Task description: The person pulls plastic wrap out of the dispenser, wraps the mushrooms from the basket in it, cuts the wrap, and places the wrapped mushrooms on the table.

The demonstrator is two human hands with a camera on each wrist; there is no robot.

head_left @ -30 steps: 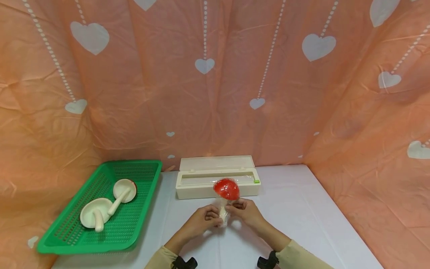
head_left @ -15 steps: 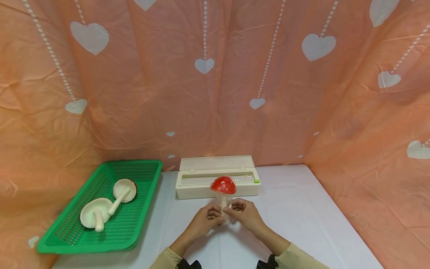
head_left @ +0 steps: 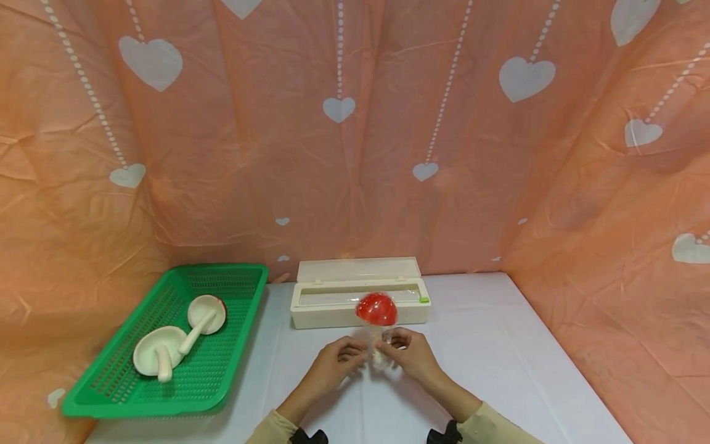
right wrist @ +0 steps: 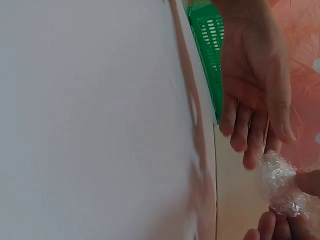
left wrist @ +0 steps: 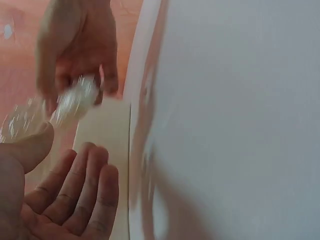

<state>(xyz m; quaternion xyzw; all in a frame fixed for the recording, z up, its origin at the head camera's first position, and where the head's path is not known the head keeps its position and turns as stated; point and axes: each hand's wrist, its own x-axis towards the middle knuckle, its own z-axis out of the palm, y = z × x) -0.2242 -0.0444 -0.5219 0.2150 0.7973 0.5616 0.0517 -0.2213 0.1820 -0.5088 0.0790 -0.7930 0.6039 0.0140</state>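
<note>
A toy mushroom (head_left: 376,309) with a red cap and pale stem stands cap up, wrapped in clear cling film. My right hand (head_left: 412,354) pinches its stem between thumb and fingers. At the stem's left side is my left hand (head_left: 336,364), thumb and fingers spread apart, fingertips right at the film. Crinkled film (left wrist: 75,102) bunches around the stem in the left wrist view. The right wrist view shows the crumpled film end (right wrist: 282,182) between both hands. The cap is out of sight in both wrist views.
Behind the hands stands a cream cling film dispenser (head_left: 333,317), lid raised, with a green slider (head_left: 424,300) at its right end. A green basket (head_left: 216,394) at the left holds two more mushrooms (head_left: 161,351). White cloth covers the table (head_left: 499,357); an orange heart-patterned curtain surrounds it.
The mushroom shifted left and turned more upright, then moved back to the right. The left fingers, earlier on the stem, have loosened and drawn slightly left; the right hand keeps its pinch.
</note>
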